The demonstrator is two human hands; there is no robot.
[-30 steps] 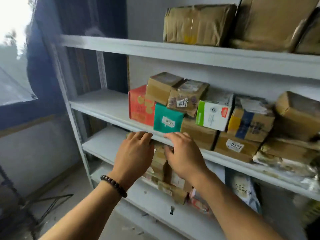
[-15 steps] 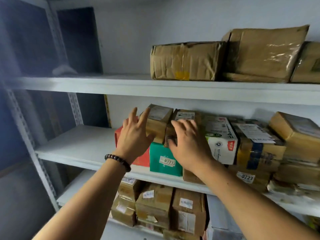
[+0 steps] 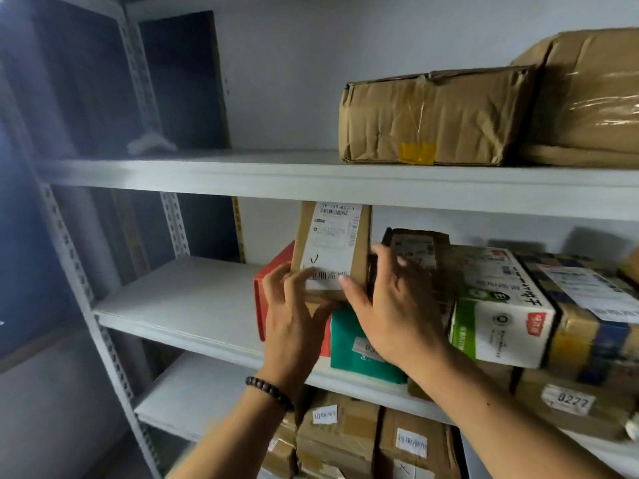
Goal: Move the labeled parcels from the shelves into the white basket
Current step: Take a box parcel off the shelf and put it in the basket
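A white metal rack (image 3: 80, 281) fills the view, with punched uprights (image 3: 174, 226) rising on its left side. Three white boards cross it: the top shelf (image 3: 242, 174), the middle shelf (image 3: 179, 299) and, nearest, the lower shelf (image 3: 186, 399). Behind them is a pale grey wall (image 3: 294, 63). At the far left a dark panel (image 3: 183, 81) stands in shadow, and cool bluish light falls along the left edge.

The shelving (image 3: 179, 305) was dimly lit and cool-toned, with a pale haze of light along the left edge and deep shadow behind it. Glare streaked the tape-wrapped parcel (image 3: 587, 98) at upper right. The left hand (image 3: 294, 316), the right hand (image 3: 390, 305) and the labeled parcel (image 3: 332, 243) between them were softly blurred. Wide-angle distortion bowed the straight boards near the frame's edges.
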